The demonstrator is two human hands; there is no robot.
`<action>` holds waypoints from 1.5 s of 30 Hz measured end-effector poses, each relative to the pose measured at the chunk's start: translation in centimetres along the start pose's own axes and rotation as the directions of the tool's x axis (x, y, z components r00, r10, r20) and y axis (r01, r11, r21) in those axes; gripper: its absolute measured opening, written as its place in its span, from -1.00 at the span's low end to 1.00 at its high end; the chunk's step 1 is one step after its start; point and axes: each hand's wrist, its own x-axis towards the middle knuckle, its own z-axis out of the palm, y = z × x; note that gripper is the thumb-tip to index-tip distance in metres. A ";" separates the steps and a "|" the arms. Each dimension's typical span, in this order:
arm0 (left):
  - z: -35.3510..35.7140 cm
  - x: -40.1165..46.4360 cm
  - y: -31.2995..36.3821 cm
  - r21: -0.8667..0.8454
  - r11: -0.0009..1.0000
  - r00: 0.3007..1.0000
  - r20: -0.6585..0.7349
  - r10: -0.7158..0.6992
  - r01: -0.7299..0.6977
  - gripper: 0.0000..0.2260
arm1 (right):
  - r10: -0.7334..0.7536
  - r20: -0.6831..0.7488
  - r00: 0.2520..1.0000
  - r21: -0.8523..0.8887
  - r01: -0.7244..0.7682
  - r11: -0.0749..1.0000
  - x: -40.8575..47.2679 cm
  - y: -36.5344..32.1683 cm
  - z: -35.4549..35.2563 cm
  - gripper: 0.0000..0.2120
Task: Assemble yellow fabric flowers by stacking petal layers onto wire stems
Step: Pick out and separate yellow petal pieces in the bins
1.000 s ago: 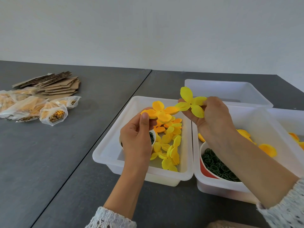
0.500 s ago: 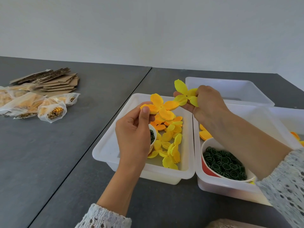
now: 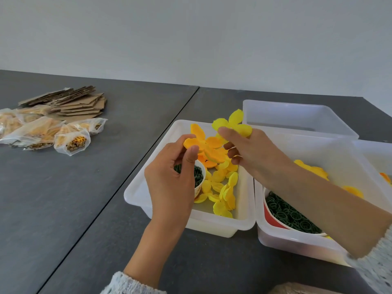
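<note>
Holding an orange petal layer (image 3: 206, 146) between thumb and curled fingers, my left hand (image 3: 171, 179) sits just left of the frame's centre, its grip narrow and closed on the fabric's near edge. The layer is a deep orange-yellow, with rounded lobes spreading from a shared middle, slightly cupped and matte like felt. I cannot tell whether a wire stem runs through it; my fingers hide the underside.

My right hand (image 3: 252, 151) comes in from the lower right and pinches a lemon-yellow petal layer (image 3: 232, 125) at its centre, grip narrow and closed on it, above and just right of the orange one. Its lobes fan upward and sideways, paler and brighter than the orange piece, with soft fuzzy edges. The two layers sit very near each other; I cannot tell whether they touch.

Both are held over the white tray (image 3: 148, 187) at the middle of the frame. Inside it lie loose yellow petal pieces (image 3: 224, 194) towards its right side, and a small paper cup (image 3: 200, 181) of dark green parts partly behind my left hand. To the right, a second tray (image 3: 286, 240) holds a red bowl of green rings (image 3: 290, 217) and a few more orange petals. A third tray (image 3: 297, 117) stands behind, towards the upper right. On the dark desk (image 3: 74, 198), upper left of the frame, sit plastic bags (image 3: 42, 132) and stacked cardboard pieces (image 3: 76, 102).
</note>
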 end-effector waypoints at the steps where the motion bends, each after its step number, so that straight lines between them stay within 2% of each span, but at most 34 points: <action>1: 0.1 0.0 0.2 0.026 0.999 1.000 0.013 0.024 -0.024 -0.90 | -0.108 -0.054 0.993 -0.122 0.101 0.987 0.0 0.1 0.1 -0.79; 3: 0.3 0.0 0.6 0.056 0.997 0.998 0.044 0.050 -0.052 -0.91 | -0.328 -0.101 0.939 -0.316 0.282 0.906 -0.1 0.3 0.2 -0.82; 6: 1.1 0.2 1.1 0.072 0.997 0.998 0.063 0.031 -0.035 -0.83 | -0.517 -0.032 0.856 -0.455 0.448 0.770 -0.6 0.6 0.7 -0.76; 8: 1.9 0.5 1.5 0.036 0.999 0.997 0.072 0.006 -0.009 -0.77 | -0.594 0.035 0.804 -0.467 0.538 0.701 -1.1 1.0 1.3 -0.75; 12: 4.0 0.7 2.4 -0.042 0.999 0.987 0.157 -0.019 0.026 -0.77 | -0.635 0.079 0.769 -0.422 0.603 0.677 -1.7 1.6 2.3 -0.76; 15: 4.7 0.7 2.4 -0.037 0.998 0.995 0.090 -0.040 0.043 -0.76 | -0.549 0.047 0.835 -0.470 0.503 0.725 -1.3 1.7 2.2 -0.86; 17: 4.6 0.9 1.9 -0.137 0.983 0.992 0.029 -0.121 0.124 -0.76 | -0.436 0.027 0.900 -0.324 0.421 0.848 -0.9 1.5 1.5 -0.84; 19: 4.0 1.2 1.0 -0.273 0.924 0.963 0.042 -0.267 0.268 -0.73 | -0.300 0.040 0.953 -0.254 0.300 0.920 -0.6 1.4 0.6 -0.86; 20: 3.7 1.3 0.4 -0.346 0.874 0.939 0.083 -0.334 0.341 -0.71 | -0.278 0.045 0.960 -0.349 0.276 0.896 -0.3 1.5 0.0 -0.92; 21: 3.3 1.4 0.0 -0.418 0.812 0.912 0.135 -0.388 0.408 -0.69 | -0.267 0.076 0.961 -0.512 0.267 0.817 0.1 1.6 -0.7 -0.97; 23: 2.6 1.4 -0.4 -0.526 0.689 0.863 0.229 -0.450 0.499 -0.67 | -0.149 0.211 0.966 -0.784 0.258 0.565 0.6 1.7 -1.9 -0.77; 24: 2.3 1.4 -0.5 -0.558 0.644 0.848 0.265 -0.459 0.523 -0.65 | -0.040 0.282 0.959 -0.829 0.264 0.493 0.6 1.6 -2.3 -0.66; 25: 2.1 1.3 -0.5 -0.581 0.611 0.839 0.295 -0.458 0.538 -0.63 | 0.036 0.335 0.942 -0.837 0.280 0.471 0.7 1.4 -2.7 -0.57; 26: 2.0 1.3 -0.5 -0.593 0.593 0.835 0.320 -0.447 0.545 -0.62 | 0.046 0.363 0.931 -0.827 0.299 0.476 0.7 1.0 -2.9 -0.54; 27: 2.0 1.2 -0.5 -0.594 0.589 0.834 0.340 -0.434 0.548 -0.62 | -0.024 0.359 0.933 -0.789 0.317 0.527 0.6 0.5 -3.0 -0.60; 29: 2.1 1.1 -0.4 -0.584 0.596 0.834 0.369 -0.410 0.551 -0.62 | -0.319 0.224 0.921 -0.648 0.386 0.657 0.2 -0.7 -2.8 -0.85; 30: 2.2 1.0 -0.3 -0.580 0.594 0.830 0.381 -0.407 0.557 -0.62 | -0.449 0.147 0.881 -0.574 0.446 0.687 -0.2 -1.4 -2.5 -0.92; 32: 2.6 0.7 0.1 -0.582 0.569 0.814 0.406 -0.416 0.581 -0.59 | -0.582 0.111 0.805 -0.458 0.562 0.689 -1.3 -2.4 -1.7 -0.93; 34: 3.1 0.4 0.5 -0.593 0.531 0.796 0.427 -0.429 0.605 -0.60 | -0.597 0.147 0.789 -0.416 0.597 0.686 -2.2 -2.6 -0.7 -0.93; 36: 3.5 0.1 0.8 -0.608 0.486 0.776 0.451 -0.440 0.629 -0.66 | -0.565 0.145 0.812 -0.405 0.570 0.715 -2.6 -2.3 0.0 -0.92; 40: 4.2 -0.3 1.4 -0.611 0.418 0.734 0.476 -0.485 0.672 -0.68 | -0.544 0.023 0.838 -0.404 0.506 0.762 -3.0 -1.2 0.7 -0.88; 45: 5.1 -0.7 2.4 -0.695 0.309 0.725 0.443 -0.526 0.649 -0.64 | -0.522 -0.087 0.849 -0.341 0.467 0.816 -3.1 -0.4 1.3 -0.87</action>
